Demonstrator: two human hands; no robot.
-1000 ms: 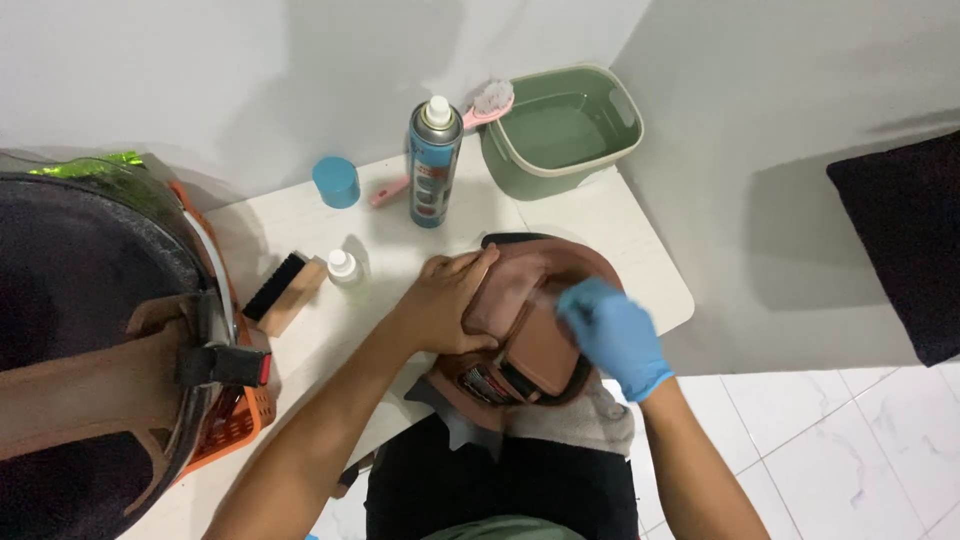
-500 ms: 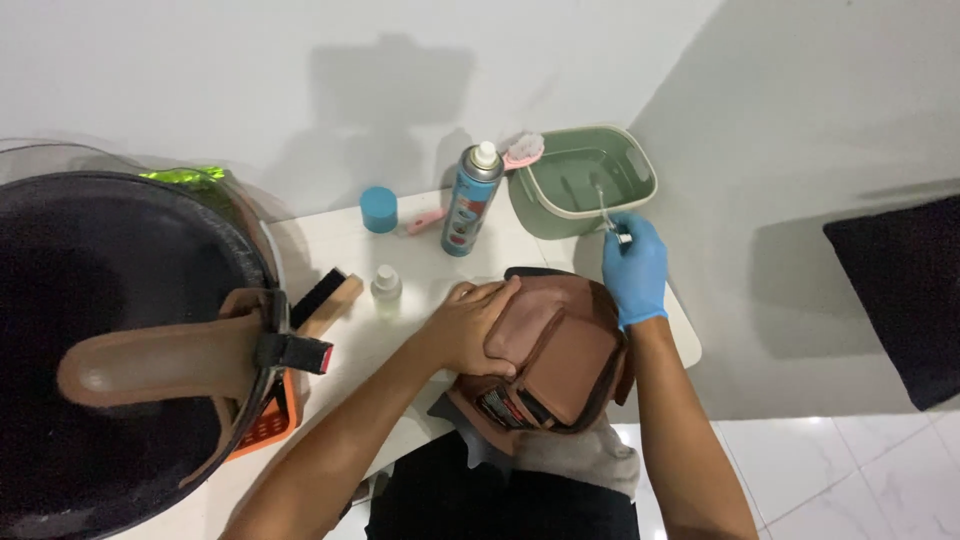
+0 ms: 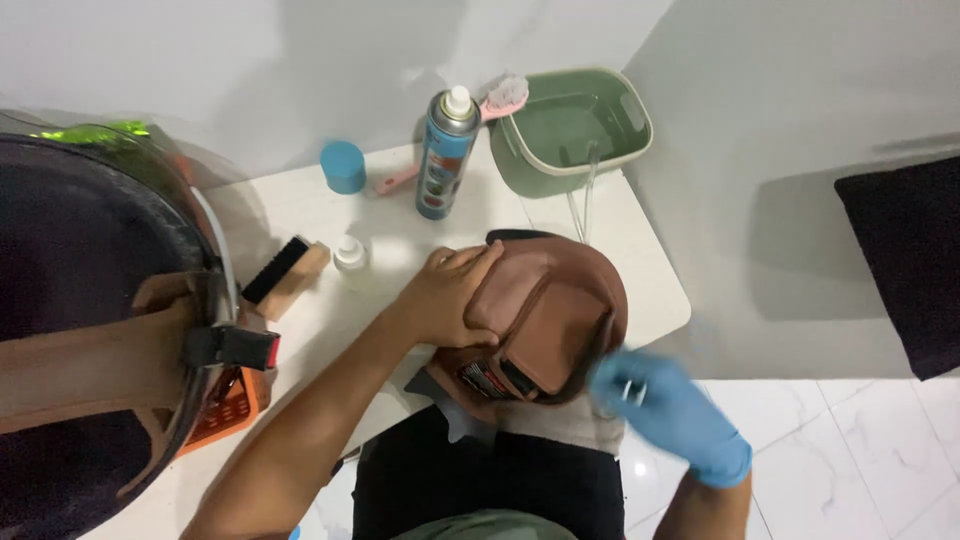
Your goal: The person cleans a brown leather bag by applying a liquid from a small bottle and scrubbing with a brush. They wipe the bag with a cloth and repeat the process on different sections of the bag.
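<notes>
So your bare left hand [image 3: 445, 295] is pressed flat, fingers spread, on the brown bag [image 3: 545, 320] sitting mid-frame at the table [image 3: 650, 290] edge over your lap. Your gloved right hand [image 3: 665, 405], lower right, is blurry and pinches something small and pale just beside the bag; can't tell what it is. Up top: a spray can [image 3: 445, 155], a green basin [image 3: 570, 130], a blue cap [image 3: 343, 166] and a pink brush [image 3: 500, 97].
</notes>
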